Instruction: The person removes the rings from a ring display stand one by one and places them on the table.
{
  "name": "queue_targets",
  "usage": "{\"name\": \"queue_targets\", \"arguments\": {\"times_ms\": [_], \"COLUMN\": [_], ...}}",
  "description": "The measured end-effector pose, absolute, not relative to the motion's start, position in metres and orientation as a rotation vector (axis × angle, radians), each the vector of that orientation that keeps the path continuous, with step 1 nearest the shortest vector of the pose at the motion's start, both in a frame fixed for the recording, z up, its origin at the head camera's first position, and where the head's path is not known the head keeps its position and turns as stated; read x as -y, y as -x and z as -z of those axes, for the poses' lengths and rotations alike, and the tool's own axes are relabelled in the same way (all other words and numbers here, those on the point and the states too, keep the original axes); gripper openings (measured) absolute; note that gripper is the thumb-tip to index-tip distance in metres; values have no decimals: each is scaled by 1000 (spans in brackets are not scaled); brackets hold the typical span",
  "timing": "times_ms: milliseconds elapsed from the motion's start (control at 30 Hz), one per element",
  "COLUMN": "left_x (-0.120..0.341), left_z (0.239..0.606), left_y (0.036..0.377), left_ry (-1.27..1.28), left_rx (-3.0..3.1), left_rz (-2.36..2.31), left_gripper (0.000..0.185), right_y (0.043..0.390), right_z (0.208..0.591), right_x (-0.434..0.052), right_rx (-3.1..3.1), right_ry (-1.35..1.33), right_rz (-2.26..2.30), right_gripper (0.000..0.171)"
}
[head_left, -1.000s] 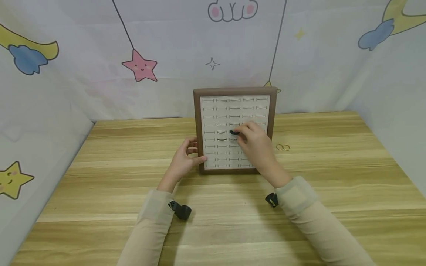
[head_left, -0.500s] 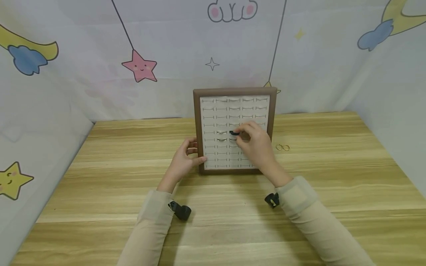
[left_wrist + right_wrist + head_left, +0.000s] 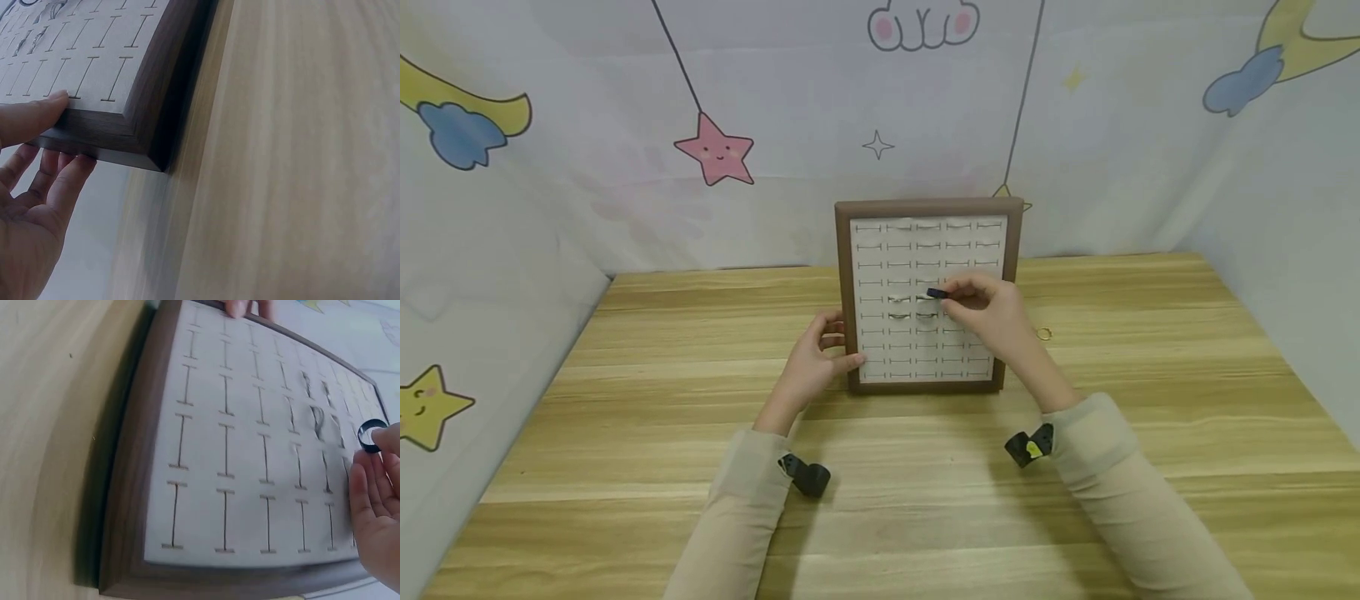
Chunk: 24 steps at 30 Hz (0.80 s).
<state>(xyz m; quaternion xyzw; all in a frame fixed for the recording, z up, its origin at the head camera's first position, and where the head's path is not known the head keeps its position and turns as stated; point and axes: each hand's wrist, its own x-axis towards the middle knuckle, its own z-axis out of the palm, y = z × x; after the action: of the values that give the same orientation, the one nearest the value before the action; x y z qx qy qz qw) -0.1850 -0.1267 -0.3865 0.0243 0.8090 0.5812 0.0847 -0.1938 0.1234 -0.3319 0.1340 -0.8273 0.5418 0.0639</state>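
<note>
A ring display board stands upright on the table, a white slotted panel in a brown frame. At its left edge, my left hand grips the frame, thumb in front and fingers behind, as the left wrist view also shows. My right hand pinches a black ring between thumb and fingertips, just in front of the panel's middle. In the right wrist view the ring shows its round opening and appears free of the slots. Several slots near the middle gape slightly.
A gold ring lies on the wooden table, right of the board. A patterned cloth hangs behind the table. Each wrist carries a small black camera, such as the left one.
My right hand has drawn back from the panel, rightward, bringing the black ring off its slot. The hand now covers one of two gold rings seen earlier. My left hand stays put.
</note>
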Motion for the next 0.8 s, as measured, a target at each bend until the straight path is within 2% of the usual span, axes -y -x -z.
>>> {"name": "queue_targets", "arguments": {"times_ms": [267, 500, 800], "left_x": [127, 126, 126], "left_z": [386, 385, 385], "left_y": [185, 185, 185], "left_ry": [-69, -85, -92], "left_rx": [-2418, -2425, -2428], "left_rz": [-1724, -1725, -1722], "left_gripper": [69, 70, 70], "right_y": [196, 196, 201], "right_z": [326, 319, 316], "right_x": [-142, -155, -176], "right_rx": [2435, 2259, 1872], "right_ry": [-279, -211, -69], "right_rz": [-1806, -1943, -2158], "right_gripper": [26, 11, 12]}}
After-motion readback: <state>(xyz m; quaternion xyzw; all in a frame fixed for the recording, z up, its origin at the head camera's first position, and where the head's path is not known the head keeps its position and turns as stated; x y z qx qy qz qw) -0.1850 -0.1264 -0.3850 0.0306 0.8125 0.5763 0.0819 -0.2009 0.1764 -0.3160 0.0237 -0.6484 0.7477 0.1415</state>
